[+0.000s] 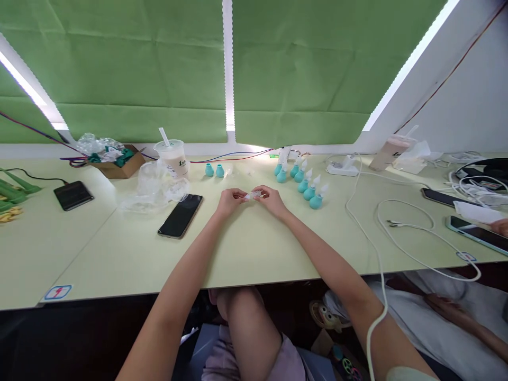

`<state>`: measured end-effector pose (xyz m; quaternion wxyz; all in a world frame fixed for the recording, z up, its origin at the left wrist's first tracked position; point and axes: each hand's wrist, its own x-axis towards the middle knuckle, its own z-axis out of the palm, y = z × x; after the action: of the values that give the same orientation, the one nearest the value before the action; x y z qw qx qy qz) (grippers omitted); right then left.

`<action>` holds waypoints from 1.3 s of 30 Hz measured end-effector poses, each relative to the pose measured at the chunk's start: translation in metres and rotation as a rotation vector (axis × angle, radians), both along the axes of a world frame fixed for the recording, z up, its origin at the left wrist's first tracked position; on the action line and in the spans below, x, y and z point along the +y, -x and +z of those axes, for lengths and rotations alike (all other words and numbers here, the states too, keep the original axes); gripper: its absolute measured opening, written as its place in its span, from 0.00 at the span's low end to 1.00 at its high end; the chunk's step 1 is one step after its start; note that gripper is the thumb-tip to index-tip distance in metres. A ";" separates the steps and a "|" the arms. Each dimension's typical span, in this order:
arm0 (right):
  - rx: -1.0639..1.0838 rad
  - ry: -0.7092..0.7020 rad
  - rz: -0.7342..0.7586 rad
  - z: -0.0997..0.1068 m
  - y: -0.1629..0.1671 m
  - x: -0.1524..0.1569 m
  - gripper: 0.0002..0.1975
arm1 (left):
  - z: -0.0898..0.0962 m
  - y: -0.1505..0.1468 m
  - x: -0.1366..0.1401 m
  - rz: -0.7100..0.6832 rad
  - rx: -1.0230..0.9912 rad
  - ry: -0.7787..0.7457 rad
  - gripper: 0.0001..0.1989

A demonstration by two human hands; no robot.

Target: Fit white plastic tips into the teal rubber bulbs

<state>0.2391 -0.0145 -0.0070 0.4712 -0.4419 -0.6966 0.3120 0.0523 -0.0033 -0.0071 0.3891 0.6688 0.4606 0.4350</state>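
Observation:
My left hand and my right hand meet above the middle of the table, fingers closed in a pinch. Between them are small whitish, translucent plastic pieces; whether they are joined I cannot tell. To the right of my right hand stand several turquoise rubber bulb syringes with pointed translucent tips. Beyond my left hand, two turquoise bulbs stand with bare necks. Tiny clear pieces lie near them, too small to make out.
Left are a black phone, a crumpled plastic bag, a drink cup and a cardboard box. A power strip and white cables lie right. At the far right, a person's hand is beside a phone.

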 end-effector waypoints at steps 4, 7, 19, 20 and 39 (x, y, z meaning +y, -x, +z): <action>0.002 0.000 0.026 0.000 -0.002 -0.002 0.10 | 0.000 -0.002 0.000 0.023 0.057 -0.029 0.11; 0.003 0.000 0.032 0.000 -0.004 -0.003 0.10 | -0.001 -0.003 0.000 0.034 0.073 -0.040 0.11; 0.025 -0.051 0.011 0.000 -0.005 -0.005 0.10 | 0.001 -0.008 -0.003 0.058 0.098 -0.114 0.11; 0.035 -0.047 0.009 0.000 -0.005 -0.005 0.10 | 0.001 -0.009 -0.004 0.064 0.104 -0.128 0.11; 0.099 -0.002 0.106 0.005 -0.012 -0.012 0.12 | 0.005 -0.021 -0.023 0.087 0.125 -0.240 0.11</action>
<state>0.2509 -0.0260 -0.0023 0.4884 -0.3878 -0.6954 0.3572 0.0737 -0.0259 -0.0025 0.2579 0.7156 0.4571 0.4609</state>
